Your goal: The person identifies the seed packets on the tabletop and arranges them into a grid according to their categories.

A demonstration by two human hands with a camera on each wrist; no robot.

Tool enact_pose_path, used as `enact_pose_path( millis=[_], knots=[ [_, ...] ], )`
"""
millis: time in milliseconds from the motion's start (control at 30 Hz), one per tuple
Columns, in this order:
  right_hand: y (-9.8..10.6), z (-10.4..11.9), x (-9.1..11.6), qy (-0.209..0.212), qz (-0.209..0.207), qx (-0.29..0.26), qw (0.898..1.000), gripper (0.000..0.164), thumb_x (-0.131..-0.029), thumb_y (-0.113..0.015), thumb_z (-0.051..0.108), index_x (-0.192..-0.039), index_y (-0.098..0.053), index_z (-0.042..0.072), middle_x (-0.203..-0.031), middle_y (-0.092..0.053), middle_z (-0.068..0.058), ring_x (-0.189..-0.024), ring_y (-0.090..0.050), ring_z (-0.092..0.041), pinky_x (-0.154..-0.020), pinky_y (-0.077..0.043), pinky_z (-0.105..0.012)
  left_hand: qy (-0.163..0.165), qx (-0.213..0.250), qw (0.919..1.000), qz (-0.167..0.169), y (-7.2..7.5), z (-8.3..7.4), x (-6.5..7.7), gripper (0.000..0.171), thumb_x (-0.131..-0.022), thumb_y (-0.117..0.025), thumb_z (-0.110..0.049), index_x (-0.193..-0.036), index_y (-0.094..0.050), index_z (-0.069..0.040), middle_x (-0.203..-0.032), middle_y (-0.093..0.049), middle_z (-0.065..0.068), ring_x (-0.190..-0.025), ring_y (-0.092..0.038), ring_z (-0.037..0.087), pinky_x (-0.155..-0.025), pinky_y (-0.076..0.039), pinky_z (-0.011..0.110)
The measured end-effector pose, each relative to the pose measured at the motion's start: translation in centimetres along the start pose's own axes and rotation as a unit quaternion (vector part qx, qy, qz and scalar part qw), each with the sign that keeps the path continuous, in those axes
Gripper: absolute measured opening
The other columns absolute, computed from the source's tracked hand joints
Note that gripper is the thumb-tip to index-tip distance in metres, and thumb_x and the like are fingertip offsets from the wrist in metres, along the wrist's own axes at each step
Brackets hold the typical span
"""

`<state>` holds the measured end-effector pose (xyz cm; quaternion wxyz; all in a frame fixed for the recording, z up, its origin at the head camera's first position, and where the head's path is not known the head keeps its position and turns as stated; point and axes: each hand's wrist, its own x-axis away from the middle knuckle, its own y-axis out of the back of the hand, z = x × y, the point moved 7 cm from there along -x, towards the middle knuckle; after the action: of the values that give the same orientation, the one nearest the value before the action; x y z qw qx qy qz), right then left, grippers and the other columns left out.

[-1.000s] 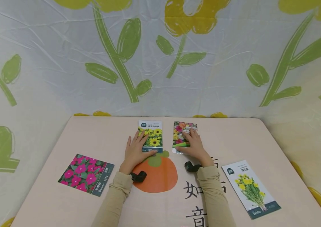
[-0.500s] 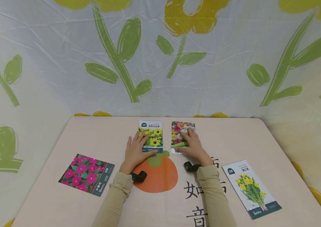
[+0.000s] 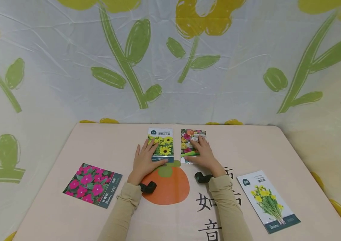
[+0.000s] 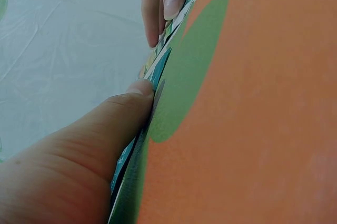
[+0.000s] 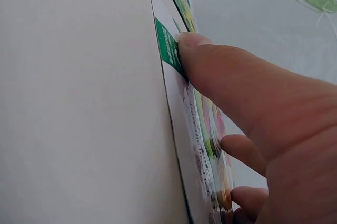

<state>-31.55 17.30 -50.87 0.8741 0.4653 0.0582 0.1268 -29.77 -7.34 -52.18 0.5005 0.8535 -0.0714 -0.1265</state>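
- While the work goes on in the middle, the pink packet [image 3: 90,184] lies at the far left of the table [image 3: 104,144], turned askew and well apart from the rest.
- My left hand [image 3: 144,161] lies on the sunflower packet [image 3: 165,150], fingers spread over its left part, thumb at the bottom edge; it grips nothing.
- Across a narrow gap, the rose packet [image 3: 186,138] lies under my right hand [image 3: 205,156], whose relaxed fingers rest on its face, thumb at the bottom edge; no grip here either.
- I judge the step in hand to be squaring up these two, whose tops look about level; the next move seems to call for light, flat pressure, sliding the rose packet without creasing it.
- The dandelion packet [image 3: 268,201] lies at the far right, askew, with neither hand on it.
- I count four packets, one of each kind: two under my hands, two lying free.
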Motion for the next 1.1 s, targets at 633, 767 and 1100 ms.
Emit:
enact_pose_path(
  millis=[633,767,1100],
  knots=[
    [-0.4,0.5,-0.4,0.005,0.011,-0.014,1.000,0.084,-0.084,-0.077,0.038,-0.151,-0.040,0.004,-0.162,-0.007,-0.026,-0.150,-0.001,-0.041,-0.120,0.000,-0.055,0.001,0.002,1.0000,0.003,-0.1,0.1,-0.1,0.092,-0.081,-0.068,-0.067,-0.152,-0.042,-0.014,-0.162,-0.026,0.006,-0.152,-0.011,0.030,-0.120,0.000,0.056],
    [-0.4,0.7,-0.6,0.011,0.012,-0.017,1.000,0.084,-0.084,-0.077,0.038,-0.151,-0.040,0.003,-0.162,-0.007,-0.027,-0.150,0.000,-0.041,-0.120,0.001,-0.056,0.001,-0.001,1.0000,0.003,-0.1,0.1,-0.2,0.092,-0.081,-0.068,-0.067,-0.152,-0.041,-0.015,-0.163,-0.026,0.006,-0.152,-0.011,0.030,-0.120,-0.001,0.056],
    [-0.5,0.8,-0.8,0.025,0.007,-0.016,1.000,0.083,-0.084,-0.078,0.036,-0.150,-0.041,0.003,-0.161,-0.007,-0.029,-0.150,-0.001,-0.043,-0.119,0.001,-0.057,0.001,0.004,1.0000,0.000,-0.1,0.1,0.0,0.092,-0.081,-0.068,-0.067,-0.152,-0.043,-0.014,-0.162,-0.027,0.007,-0.151,-0.011,0.032,-0.120,-0.001,0.057]
  ],
)
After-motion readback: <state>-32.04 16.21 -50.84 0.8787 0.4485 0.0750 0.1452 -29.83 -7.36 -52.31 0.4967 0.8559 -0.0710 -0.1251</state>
